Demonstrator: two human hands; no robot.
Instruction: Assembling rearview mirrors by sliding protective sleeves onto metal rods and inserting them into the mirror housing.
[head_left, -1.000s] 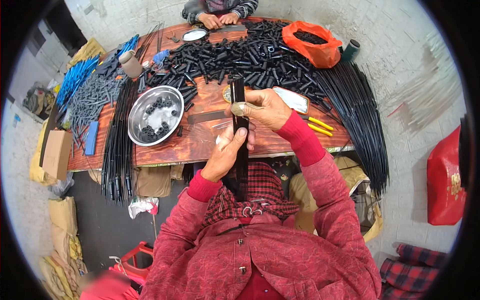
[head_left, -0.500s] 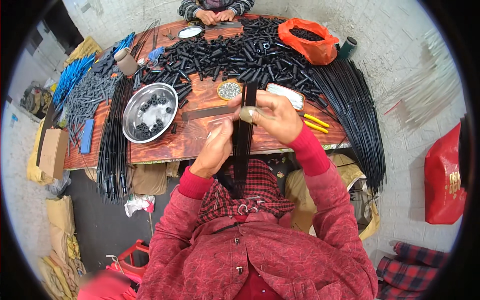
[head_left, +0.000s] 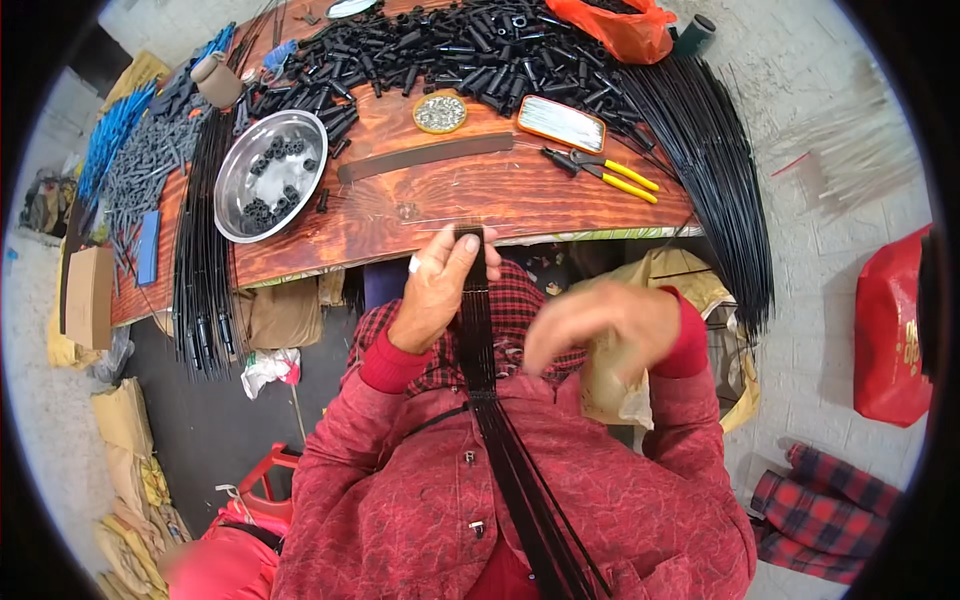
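Observation:
My left hand (head_left: pixel 438 285) grips a flat bundle of thin black rods (head_left: pixel 477 345) near its upper end, thumb pressed across the front. From that grip, just off the table's near edge, the bundle hangs down over my lap and chest. Lower down its rods fan apart toward the bottom of the view. My right hand (head_left: pixel 605 325) is to the right of the bundle and apart from it, over my lap. Motion smears its fingers, so whether they hold anything does not show.
On the wooden table (head_left: pixel 370 225) lie a dark flat bar (head_left: pixel 430 157), yellow-handled pliers (head_left: pixel 625 183), a tray of white sticks (head_left: pixel 562 123) and a dish of metal bits (head_left: pixel 440 113). A steel bowl (head_left: pixel 222 190) stands left. Black tubes (head_left: pixel 430 50) heap behind; long rods (head_left: pixel 715 180) overhang at right.
Both hands were at the bundle above the table edge. The left has come lower with it, and the right has let go and moved down to the right. The co-worker's hands have left the view.

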